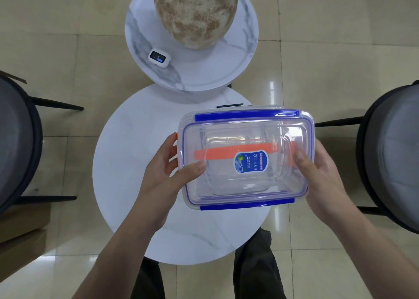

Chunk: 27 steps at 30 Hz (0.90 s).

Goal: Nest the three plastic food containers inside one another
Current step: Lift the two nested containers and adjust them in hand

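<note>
— While both hands clasp the blue-clipped container (246, 158) above the counter (127, 185), what's left?
— The orange-clipped container (226, 154) sits inside; left grip (167, 174) and right grip (322, 176) should set it down.

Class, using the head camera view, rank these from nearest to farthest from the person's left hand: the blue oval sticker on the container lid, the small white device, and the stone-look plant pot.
Measured from the left hand:
1. Blue oval sticker, just to its right on the clear lid.
2. Small white device, farther off on the upper round table.
3. Stone-look plant pot, farthest, at the back of that same table.
</note>
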Each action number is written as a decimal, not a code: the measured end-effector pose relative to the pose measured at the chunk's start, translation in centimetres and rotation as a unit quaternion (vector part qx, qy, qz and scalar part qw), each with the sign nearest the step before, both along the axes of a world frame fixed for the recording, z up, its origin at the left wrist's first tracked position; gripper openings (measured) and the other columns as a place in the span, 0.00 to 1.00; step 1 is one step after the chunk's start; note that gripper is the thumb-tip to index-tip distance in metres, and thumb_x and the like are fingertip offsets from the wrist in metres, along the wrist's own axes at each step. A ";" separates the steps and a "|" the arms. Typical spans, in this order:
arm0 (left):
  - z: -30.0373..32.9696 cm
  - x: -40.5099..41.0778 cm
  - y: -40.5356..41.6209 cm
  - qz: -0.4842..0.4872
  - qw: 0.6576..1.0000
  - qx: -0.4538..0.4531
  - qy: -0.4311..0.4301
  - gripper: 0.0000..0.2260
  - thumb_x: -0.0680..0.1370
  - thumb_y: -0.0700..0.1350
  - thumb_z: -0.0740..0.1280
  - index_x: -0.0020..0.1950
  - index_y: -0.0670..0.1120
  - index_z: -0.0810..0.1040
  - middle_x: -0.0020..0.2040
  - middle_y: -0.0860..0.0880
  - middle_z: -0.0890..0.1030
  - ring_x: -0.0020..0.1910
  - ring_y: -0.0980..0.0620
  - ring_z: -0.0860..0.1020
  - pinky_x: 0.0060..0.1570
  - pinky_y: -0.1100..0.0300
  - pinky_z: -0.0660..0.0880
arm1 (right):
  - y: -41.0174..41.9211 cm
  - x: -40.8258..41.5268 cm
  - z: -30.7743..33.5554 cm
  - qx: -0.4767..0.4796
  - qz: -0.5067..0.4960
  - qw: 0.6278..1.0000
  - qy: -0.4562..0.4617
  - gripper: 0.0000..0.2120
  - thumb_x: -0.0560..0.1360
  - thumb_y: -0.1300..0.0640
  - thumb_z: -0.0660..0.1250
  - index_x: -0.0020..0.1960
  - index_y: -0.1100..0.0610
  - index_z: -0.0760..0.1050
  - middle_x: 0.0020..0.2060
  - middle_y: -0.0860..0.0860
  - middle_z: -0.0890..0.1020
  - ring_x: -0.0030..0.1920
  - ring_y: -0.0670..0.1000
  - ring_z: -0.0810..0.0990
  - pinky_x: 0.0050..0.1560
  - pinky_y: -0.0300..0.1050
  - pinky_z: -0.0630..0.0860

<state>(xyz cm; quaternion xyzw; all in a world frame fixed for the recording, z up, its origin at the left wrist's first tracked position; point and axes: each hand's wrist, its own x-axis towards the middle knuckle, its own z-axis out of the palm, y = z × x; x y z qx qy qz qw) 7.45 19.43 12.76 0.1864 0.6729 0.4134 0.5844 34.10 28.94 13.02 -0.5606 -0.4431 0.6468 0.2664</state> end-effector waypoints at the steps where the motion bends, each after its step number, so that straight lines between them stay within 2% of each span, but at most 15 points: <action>1: 0.0 0.0 0.0 0.000 1.000 0.000 0.000 0.43 0.62 0.60 0.80 0.76 0.57 0.71 0.70 0.51 0.81 0.69 0.44 0.80 0.62 0.35 0.81 | 0.0 -0.1 0.0 0.000 -0.006 1.000 -0.003 0.42 0.64 0.32 0.74 0.71 0.51 0.70 0.58 0.51 0.84 0.56 0.53 0.86 0.46 0.47 0.84; 4: 0.3 0.0 0.1 -0.001 1.000 -0.005 -0.001 0.43 0.62 0.60 0.80 0.76 0.57 0.72 0.70 0.52 0.81 0.69 0.45 0.80 0.62 0.36 0.81 | -0.2 -0.4 -0.1 -0.002 -0.018 1.000 0.003 0.46 0.61 0.28 0.73 0.71 0.51 0.71 0.58 0.51 0.84 0.56 0.54 0.86 0.46 0.49 0.84; 7: 0.3 0.0 0.0 0.003 1.000 -0.010 0.001 0.44 0.61 0.60 0.80 0.77 0.56 0.72 0.70 0.51 0.81 0.69 0.44 0.80 0.62 0.36 0.81 | -0.4 -0.4 -0.4 -0.014 -0.020 1.000 0.020 0.49 0.61 0.27 0.72 0.72 0.54 0.69 0.60 0.54 0.83 0.58 0.56 0.85 0.50 0.55 0.83; 13: 0.5 0.6 -0.3 0.005 1.000 -0.013 -0.003 0.45 0.61 0.60 0.80 0.77 0.55 0.71 0.71 0.50 0.80 0.70 0.43 0.79 0.62 0.35 0.81 | -0.6 0.8 -0.8 -0.046 0.000 0.996 0.075 0.46 0.65 0.33 0.74 0.75 0.55 0.66 0.66 0.62 0.77 0.64 0.64 0.79 0.58 0.66 0.78; 15: 0.7 0.9 -0.3 0.012 1.000 -0.016 -0.006 0.45 0.61 0.60 0.80 0.77 0.55 0.72 0.71 0.50 0.80 0.69 0.42 0.80 0.62 0.35 0.81 | -0.7 1.3 -0.8 -0.063 0.009 0.994 0.086 0.45 0.64 0.35 0.77 0.74 0.54 0.68 0.65 0.61 0.78 0.64 0.64 0.79 0.57 0.64 0.79; 19: 1.1 1.3 -0.2 0.032 0.999 -0.025 -0.007 0.43 0.62 0.59 0.81 0.76 0.56 0.72 0.69 0.52 0.82 0.68 0.44 0.81 0.61 0.37 0.82 | -1.6 2.3 -1.0 -0.090 0.015 0.992 0.092 0.48 0.58 0.35 0.80 0.72 0.52 0.70 0.64 0.57 0.80 0.64 0.60 0.80 0.54 0.52 0.82; 21: 1.3 1.5 -0.1 0.041 0.998 -0.037 -0.009 0.43 0.62 0.59 0.84 0.76 0.57 0.72 0.68 0.53 0.82 0.66 0.46 0.82 0.61 0.38 0.82 | -2.1 2.7 -1.2 -0.093 0.024 0.991 0.097 0.47 0.59 0.36 0.80 0.73 0.51 0.69 0.65 0.58 0.78 0.65 0.61 0.79 0.57 0.54 0.81; 23: 1.5 1.7 0.0 0.053 0.997 -0.046 -0.011 0.45 0.59 0.60 0.81 0.76 0.57 0.72 0.67 0.53 0.83 0.65 0.47 0.83 0.61 0.39 0.83 | -2.4 2.8 -1.5 -0.091 0.026 0.990 0.102 0.46 0.60 0.36 0.79 0.73 0.51 0.69 0.66 0.59 0.77 0.66 0.62 0.78 0.60 0.56 0.79; 27: 2.0 2.1 0.2 0.067 0.996 -0.049 -0.011 0.48 0.56 0.62 0.79 0.76 0.58 0.72 0.67 0.53 0.82 0.65 0.48 0.83 0.61 0.41 0.83 | -2.4 2.7 -1.4 -0.092 0.007 0.990 0.106 0.45 0.60 0.38 0.80 0.73 0.51 0.70 0.65 0.58 0.78 0.66 0.61 0.78 0.57 0.54 0.81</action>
